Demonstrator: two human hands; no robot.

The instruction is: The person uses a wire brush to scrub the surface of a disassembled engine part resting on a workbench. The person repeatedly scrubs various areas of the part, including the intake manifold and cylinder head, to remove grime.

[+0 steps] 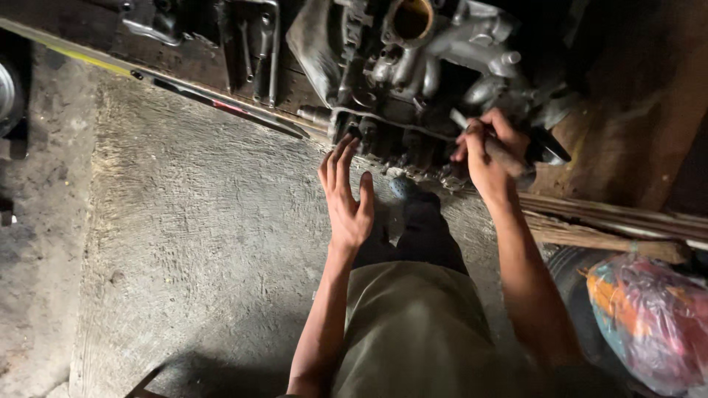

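Grey metal engine block [413, 81] on dark boards, slim grey tool [495, 149] angled against its near edge

The engine [420, 66] stands at the far edge of the concrete floor [206, 243], in front of the person, and some wrenches [258, 44] lie on a board just to the left of it. The left hand [345, 193] is spread open before the near side of the engine, its fingertips close to it, while the right hand [488, 155] is closed around a tool [495, 149] that rests against the right side of the engine. To the right of the person some sticks [605, 228] lie across the floor, and a plastic bag [653, 317] lies nearer than them.
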